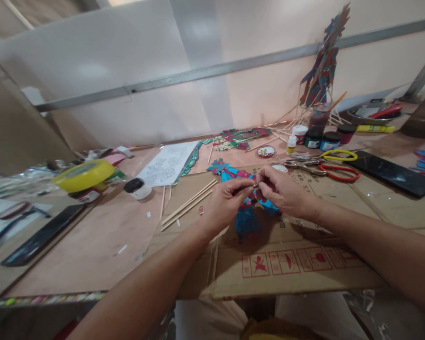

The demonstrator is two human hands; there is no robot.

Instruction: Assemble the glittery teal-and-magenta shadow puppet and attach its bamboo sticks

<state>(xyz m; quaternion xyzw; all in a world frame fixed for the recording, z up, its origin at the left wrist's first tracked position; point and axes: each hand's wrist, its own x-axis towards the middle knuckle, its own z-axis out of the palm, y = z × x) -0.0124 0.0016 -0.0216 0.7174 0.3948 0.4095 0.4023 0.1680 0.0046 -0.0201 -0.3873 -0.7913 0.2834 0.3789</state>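
Fringed blue-and-pink piece (pixel 247 223) on creased brown cardboard (pixel 230 274)
Left hand (pixel 226 202) and right hand (pixel 285 190) meet above it, bent fingertips pinched together, on what I cannot tell; slim straight sticks (pixel 188 204) lie nearby.

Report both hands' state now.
Left hand: closed, fingertips pinched; anything held is too small to tell.
Right hand: closed, pinching beside it; anything held is unclear.
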